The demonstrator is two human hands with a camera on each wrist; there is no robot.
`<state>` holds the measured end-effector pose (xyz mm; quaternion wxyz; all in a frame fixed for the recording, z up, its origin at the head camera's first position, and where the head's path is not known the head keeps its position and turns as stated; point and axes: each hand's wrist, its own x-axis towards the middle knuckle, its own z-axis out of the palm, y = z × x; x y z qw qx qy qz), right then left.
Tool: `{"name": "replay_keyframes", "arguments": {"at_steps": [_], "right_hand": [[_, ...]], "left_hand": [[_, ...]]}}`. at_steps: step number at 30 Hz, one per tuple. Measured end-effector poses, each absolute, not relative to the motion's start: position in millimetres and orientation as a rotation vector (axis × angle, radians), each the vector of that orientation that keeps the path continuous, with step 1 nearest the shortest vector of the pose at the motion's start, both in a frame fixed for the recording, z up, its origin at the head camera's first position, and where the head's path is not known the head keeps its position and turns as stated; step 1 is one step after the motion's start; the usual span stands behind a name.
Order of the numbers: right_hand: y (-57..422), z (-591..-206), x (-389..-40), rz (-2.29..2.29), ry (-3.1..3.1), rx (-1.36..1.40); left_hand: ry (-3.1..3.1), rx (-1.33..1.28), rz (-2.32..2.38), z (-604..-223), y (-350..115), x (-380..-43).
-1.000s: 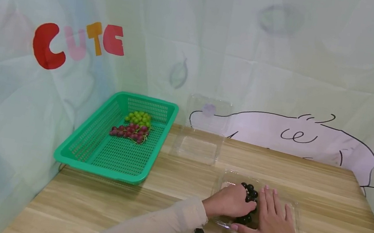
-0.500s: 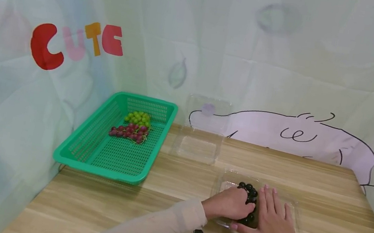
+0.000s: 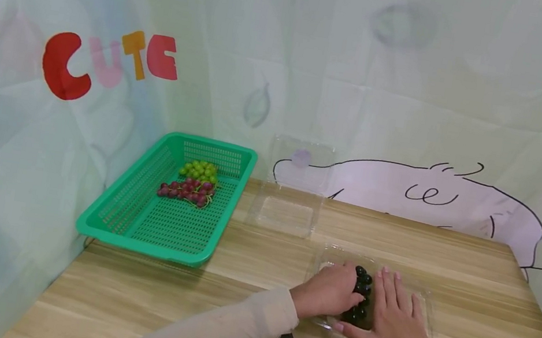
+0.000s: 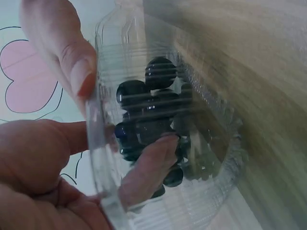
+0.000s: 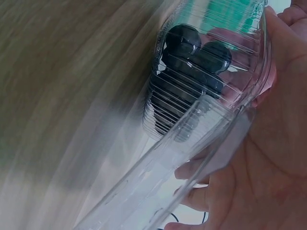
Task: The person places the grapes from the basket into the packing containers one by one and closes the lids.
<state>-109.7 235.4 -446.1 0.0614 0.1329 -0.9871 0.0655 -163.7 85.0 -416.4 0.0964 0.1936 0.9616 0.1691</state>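
A bunch of black grapes (image 3: 362, 288) lies in a clear plastic clamshell box (image 3: 337, 254) at the right of the table. My left hand (image 3: 329, 290) reaches into the box from the left, its thumb against the grapes and the other fingers mostly hidden beside them. Through the clear wall in the left wrist view, a finger (image 4: 151, 167) presses at the dark grapes (image 4: 156, 105). My right hand (image 3: 396, 331) lies flat with spread fingers over the box's right part and opened lid, its thumb at the front edge. The right wrist view shows the grapes (image 5: 184, 72) behind ribbed plastic.
A green plastic basket (image 3: 144, 244) stands at the left, holding green grapes (image 3: 200, 170) and red grapes (image 3: 187, 191). Another clear clamshell box (image 3: 285, 215) stands with its lid raised at the table's back edge. A printed curtain (image 3: 248, 43) hangs behind.
The left hand has shifted slightly left and the black grapes have been moved about within the box. My right hand stays in place.
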Motion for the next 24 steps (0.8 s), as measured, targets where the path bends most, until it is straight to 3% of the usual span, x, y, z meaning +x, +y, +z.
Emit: {"name": "replay_keyframes", "arguments": {"at_steps": [24], "right_hand": [[234.3, -443.2, -109.7, 0.22, -3.002, 0.403]], "left_hand": [[2.71, 0.567, 0.603, -418.7, 85.2, -168.7]]}}
